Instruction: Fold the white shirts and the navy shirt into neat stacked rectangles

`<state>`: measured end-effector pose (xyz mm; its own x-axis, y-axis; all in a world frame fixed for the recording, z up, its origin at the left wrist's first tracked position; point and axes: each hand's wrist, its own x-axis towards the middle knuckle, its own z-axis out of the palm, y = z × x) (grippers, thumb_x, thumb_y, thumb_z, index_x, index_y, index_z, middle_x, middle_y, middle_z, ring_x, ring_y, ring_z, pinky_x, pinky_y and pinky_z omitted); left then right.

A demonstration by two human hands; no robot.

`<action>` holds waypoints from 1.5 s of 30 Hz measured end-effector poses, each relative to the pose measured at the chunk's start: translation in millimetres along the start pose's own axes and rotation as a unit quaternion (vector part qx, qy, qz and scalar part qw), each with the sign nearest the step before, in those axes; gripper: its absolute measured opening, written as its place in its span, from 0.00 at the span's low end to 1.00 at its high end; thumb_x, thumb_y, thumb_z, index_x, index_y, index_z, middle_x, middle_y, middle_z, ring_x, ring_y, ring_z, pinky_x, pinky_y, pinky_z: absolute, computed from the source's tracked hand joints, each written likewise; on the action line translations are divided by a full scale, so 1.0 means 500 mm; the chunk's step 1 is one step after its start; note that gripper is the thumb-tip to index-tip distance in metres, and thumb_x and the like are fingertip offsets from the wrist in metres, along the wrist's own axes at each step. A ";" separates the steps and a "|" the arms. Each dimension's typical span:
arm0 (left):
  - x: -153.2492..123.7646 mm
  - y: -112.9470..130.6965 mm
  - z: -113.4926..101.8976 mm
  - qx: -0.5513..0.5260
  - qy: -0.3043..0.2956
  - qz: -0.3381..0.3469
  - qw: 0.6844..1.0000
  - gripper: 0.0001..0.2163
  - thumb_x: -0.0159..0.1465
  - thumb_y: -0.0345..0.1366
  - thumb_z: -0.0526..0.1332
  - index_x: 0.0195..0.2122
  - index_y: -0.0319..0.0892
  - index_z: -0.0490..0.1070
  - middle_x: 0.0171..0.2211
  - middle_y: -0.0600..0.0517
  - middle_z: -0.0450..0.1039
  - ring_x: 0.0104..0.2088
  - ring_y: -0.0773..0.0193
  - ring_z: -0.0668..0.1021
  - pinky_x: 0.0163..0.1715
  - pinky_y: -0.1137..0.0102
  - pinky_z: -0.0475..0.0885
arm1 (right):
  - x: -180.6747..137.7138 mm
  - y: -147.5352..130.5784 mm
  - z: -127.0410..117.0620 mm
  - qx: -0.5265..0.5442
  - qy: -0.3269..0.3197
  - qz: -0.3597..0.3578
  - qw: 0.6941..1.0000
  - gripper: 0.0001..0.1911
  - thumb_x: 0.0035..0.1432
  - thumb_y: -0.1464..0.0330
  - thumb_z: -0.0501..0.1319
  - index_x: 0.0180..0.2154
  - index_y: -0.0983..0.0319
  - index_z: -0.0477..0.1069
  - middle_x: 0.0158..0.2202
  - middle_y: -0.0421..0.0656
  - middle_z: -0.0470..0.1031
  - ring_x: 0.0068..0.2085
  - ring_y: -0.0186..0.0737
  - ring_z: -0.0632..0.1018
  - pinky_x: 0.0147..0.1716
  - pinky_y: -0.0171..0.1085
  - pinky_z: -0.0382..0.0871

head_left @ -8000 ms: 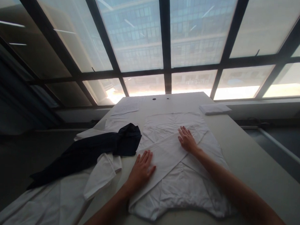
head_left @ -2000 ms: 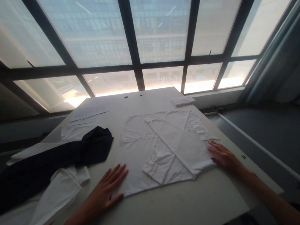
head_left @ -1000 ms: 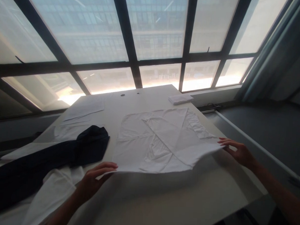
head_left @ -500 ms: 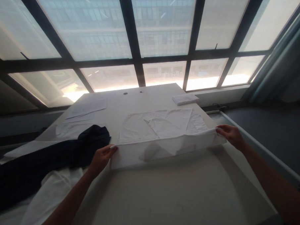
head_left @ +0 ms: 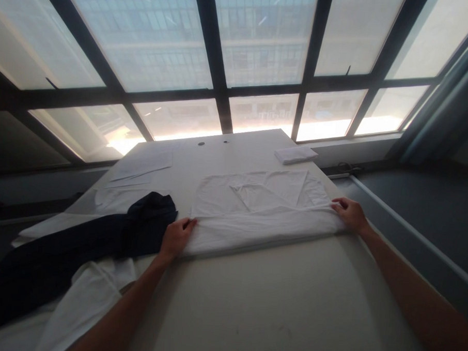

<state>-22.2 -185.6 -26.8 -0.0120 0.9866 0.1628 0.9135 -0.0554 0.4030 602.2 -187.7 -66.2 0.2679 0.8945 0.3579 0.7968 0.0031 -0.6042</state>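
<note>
A white garment (head_left: 263,226), perhaps a shirt, lies across the table with its near part folded over toward the window. At the fold's left end my left hand (head_left: 178,236) pinches the cloth between thumb and fingers. My right hand (head_left: 349,214) grips the opposite end, close to the table's right edge. Beyond the fold, the far part of the garment lies flat, with a few creases and a slanting layer on top. Just left of my left hand rests a bunched dark navy garment (head_left: 152,221).
The white table (head_left: 275,296) reaches to the window. At its far right sits a folded white cloth (head_left: 296,155). Sheets of paper (head_left: 141,166) lie far left. More white cloth (head_left: 93,288) sits under and beside the navy garment. A pale rail (head_left: 406,224) runs along the right.
Both hands have brought the lifted edge of the white garment down and away from me, so the hanging flap now lies on the rest. The view has shifted slightly.
</note>
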 end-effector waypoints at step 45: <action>-0.080 0.344 0.177 0.107 -0.073 0.393 0.910 0.24 0.75 0.45 0.42 0.70 0.42 0.52 0.70 0.46 0.52 0.70 0.54 0.53 0.67 0.54 0.49 | -0.189 -0.400 0.209 -0.091 -0.171 -0.285 0.939 0.28 0.65 0.71 0.46 0.66 0.62 0.60 0.67 0.49 0.61 0.68 0.49 0.58 0.65 0.50 0.52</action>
<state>171.3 -220.8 -43.6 0.7191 0.6662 0.1976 0.6754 -0.7369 0.0267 361.1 -226.1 -53.6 -0.3956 0.8620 0.3170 0.8457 0.4765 -0.2402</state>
